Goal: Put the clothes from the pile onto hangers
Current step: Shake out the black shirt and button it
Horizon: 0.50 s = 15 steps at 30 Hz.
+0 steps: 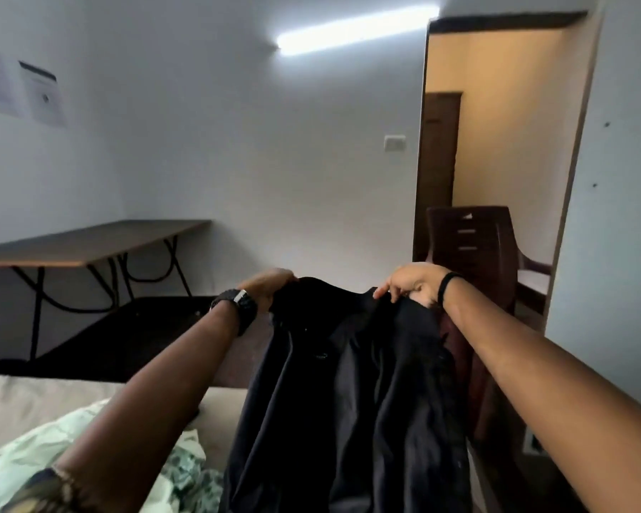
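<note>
While the black shirt (352, 383) hangs full length in front of the person, it serves as the reference for everything else in the room. Behind it and to its left stands the folding table (86, 242) against the wall; behind it and to its right, in the doorway, stands a dark plastic chair (470, 246). Below the shirt and to its left lies the bed (23, 398), with a pale green garment (52, 438) crumpled on it, probably part of the pile that remains to be hung. The shirt is held up by its top edge, one hand at each shoulder, so that the fabric drops straight and the neck opening can be found. The left hand (269, 288), fingers curled over the left shoulder of the shirt, grips the cloth. The right hand (413, 285) pinches the right shoulder between thumb and bent fingers. A watch (237, 307) sits on the left wrist, just left of the shirt, and a thin black band (445, 288) on the right wrist. No hanger is visible, so whether one is already inside the shirt cannot be determined.
</note>
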Each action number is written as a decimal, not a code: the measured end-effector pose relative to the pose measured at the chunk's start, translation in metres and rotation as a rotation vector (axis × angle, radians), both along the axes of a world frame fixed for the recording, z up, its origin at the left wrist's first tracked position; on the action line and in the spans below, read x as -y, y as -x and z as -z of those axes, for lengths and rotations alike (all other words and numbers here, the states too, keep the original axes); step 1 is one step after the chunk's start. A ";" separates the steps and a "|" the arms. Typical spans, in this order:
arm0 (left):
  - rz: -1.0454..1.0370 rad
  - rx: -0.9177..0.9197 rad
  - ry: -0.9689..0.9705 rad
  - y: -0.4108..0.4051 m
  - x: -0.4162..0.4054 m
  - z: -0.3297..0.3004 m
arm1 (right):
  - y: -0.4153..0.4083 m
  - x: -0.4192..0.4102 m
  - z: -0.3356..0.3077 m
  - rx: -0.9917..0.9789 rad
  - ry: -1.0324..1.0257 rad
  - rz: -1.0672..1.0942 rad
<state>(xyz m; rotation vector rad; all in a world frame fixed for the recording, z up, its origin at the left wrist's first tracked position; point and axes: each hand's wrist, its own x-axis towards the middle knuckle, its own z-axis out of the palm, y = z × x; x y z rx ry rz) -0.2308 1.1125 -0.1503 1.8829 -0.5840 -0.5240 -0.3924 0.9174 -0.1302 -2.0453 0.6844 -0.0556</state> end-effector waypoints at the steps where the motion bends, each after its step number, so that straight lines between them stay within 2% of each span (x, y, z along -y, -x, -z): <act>1: 0.001 -0.056 0.022 -0.003 0.004 0.017 | -0.002 0.003 0.015 0.012 0.028 0.028; 7: 0.019 -0.055 0.002 -0.016 0.020 0.077 | -0.010 0.034 0.085 0.108 0.004 0.147; 11: 0.033 -0.199 -0.013 -0.029 0.023 0.097 | -0.018 0.048 0.108 0.157 -0.100 0.146; 15: 0.054 -0.113 -0.106 -0.047 0.020 0.109 | -0.016 0.072 0.122 0.177 -0.104 0.109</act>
